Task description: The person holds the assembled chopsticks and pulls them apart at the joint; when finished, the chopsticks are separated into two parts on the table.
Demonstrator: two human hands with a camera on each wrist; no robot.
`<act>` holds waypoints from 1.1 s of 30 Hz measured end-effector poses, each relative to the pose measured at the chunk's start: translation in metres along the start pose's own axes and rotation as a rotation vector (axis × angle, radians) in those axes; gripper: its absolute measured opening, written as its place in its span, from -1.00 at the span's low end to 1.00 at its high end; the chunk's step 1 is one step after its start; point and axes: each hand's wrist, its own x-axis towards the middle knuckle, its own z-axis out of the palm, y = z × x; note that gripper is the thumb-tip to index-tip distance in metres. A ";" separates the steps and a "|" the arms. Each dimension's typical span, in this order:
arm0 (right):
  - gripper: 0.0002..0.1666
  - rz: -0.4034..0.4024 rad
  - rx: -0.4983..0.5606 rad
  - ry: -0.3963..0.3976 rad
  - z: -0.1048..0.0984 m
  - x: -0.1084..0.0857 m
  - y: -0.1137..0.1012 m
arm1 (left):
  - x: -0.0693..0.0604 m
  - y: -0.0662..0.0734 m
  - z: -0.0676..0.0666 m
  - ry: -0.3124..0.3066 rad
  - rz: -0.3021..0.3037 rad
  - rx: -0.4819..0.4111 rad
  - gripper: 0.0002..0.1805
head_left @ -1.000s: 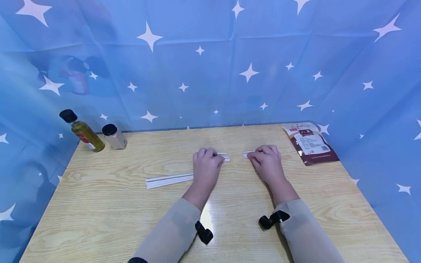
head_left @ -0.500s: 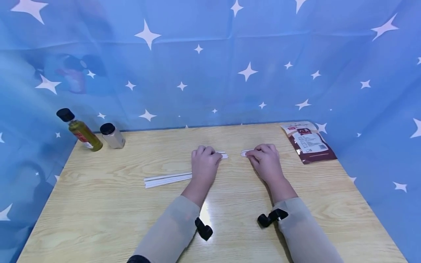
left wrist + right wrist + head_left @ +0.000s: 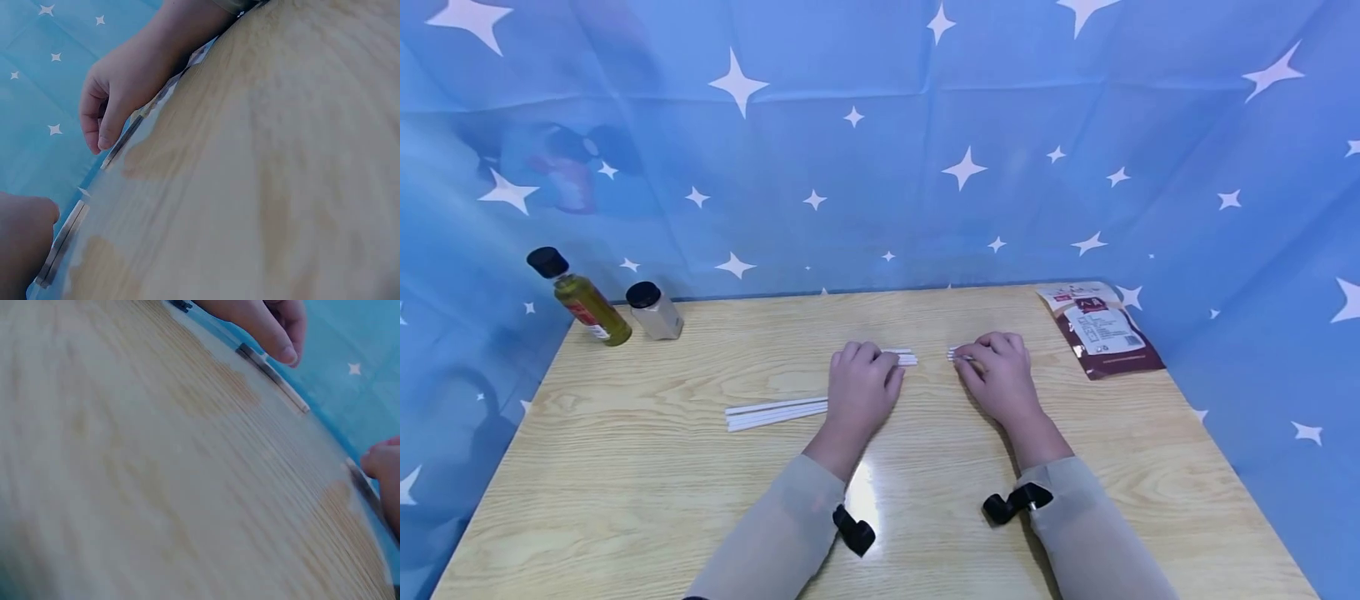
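Observation:
Several thin white sticks (image 3: 907,357) lie side by side at the middle of the table, partly hidden under my left hand (image 3: 861,392). Its thumb and index finger are spread apart, with the fingertips over the sticks; in the right wrist view, the left hand (image 3: 259,322) is just above them. My right hand (image 3: 996,379) is over a second group of white sticks (image 3: 952,353), mostly covered. A gap shows between its thumb and index finger, and in the left wrist view the right hand (image 3: 128,81) has loosely bent fingers. Whether the fingertips touch the sticks is unclear.
Another row of white sticks (image 3: 775,414) lies left of my left hand. An oil bottle (image 3: 591,310) and a black-capped jar (image 3: 657,312) stand at the back left. A brown and white pouch (image 3: 1105,332) lies at the back right, before a blue star-patterned curtain (image 3: 880,150).
My left thumb has moved back from the stick ends, parting from the index finger. My right thumb and index finger have also spread. The sticks have stayed on the table.

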 end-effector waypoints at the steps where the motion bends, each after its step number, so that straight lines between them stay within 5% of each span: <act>1: -0.91 -0.008 0.002 0.000 0.000 0.000 -0.002 | -0.001 -0.001 -0.001 0.008 0.005 -0.002 -0.85; 19: -0.91 -0.042 0.009 -0.060 0.010 0.002 -0.024 | -0.026 -0.019 -0.035 0.030 0.055 -0.069 -0.84; 33: -0.87 -0.118 0.102 -0.083 0.035 0.013 -0.053 | -0.046 -0.055 -0.058 0.071 0.027 -0.111 -0.85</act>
